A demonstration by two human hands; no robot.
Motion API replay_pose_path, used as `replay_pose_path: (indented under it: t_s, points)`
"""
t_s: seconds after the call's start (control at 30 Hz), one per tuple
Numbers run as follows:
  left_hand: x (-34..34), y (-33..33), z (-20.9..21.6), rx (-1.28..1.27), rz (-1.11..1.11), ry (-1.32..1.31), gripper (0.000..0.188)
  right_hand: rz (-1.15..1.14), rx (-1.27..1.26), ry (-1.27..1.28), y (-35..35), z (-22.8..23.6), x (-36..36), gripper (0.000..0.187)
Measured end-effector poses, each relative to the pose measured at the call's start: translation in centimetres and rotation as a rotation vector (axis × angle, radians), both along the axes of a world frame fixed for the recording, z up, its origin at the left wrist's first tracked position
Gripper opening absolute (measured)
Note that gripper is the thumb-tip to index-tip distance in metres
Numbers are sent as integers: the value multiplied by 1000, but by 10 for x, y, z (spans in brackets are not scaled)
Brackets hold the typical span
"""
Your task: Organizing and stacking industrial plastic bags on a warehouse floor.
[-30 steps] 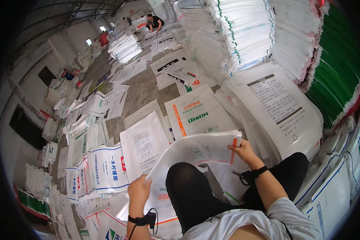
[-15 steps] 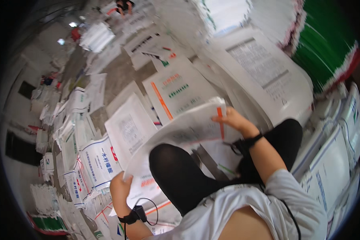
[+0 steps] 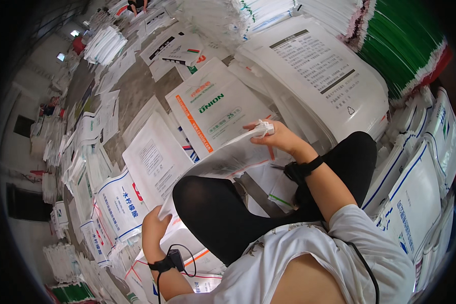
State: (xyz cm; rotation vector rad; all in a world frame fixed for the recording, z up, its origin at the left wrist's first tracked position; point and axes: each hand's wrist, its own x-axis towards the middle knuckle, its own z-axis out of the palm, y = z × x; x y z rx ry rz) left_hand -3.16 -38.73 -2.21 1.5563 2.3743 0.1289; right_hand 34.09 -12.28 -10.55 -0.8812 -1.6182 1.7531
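Across the lap, left hand (image 3: 154,228) and right hand (image 3: 278,137) grip 1 flat, empty white sack (image 3: 223,159).

white sack (image 3: 223,157) stretched across lap | orange-striped white sack (image 3: 213,109) flat on floor ahead | blue-edged white sacks (image 3: 415,187) stacked right | green-edged stack (image 3: 405,45) upper right

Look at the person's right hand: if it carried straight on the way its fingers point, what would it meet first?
The right hand points up-left, so it would probably first meet the flat white sack with the orange stripe lying just beyond; depth is unclear.
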Motion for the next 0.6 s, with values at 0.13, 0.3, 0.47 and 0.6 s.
replay_pose_path:
  t_s: [0.13, 0.3, 0.47, 0.6]
  points:
    - [2, 9, -21, 47, 34, 51, 34, 60, 40, -101, -19, 27, -5, 32]
    - [-8, -9, -19, -6, 107, 41, 31, -30, 142, -95, -1, -17, 18, 25]
    - [-58, -45, -47, 20, 134, 208, 29, 100, 247, -356, 1, 0, 3, 22]
    - [-68, 28, 1, 96, 76, 536, 26, 22, 627, -531, 21, -6, -8, 24]
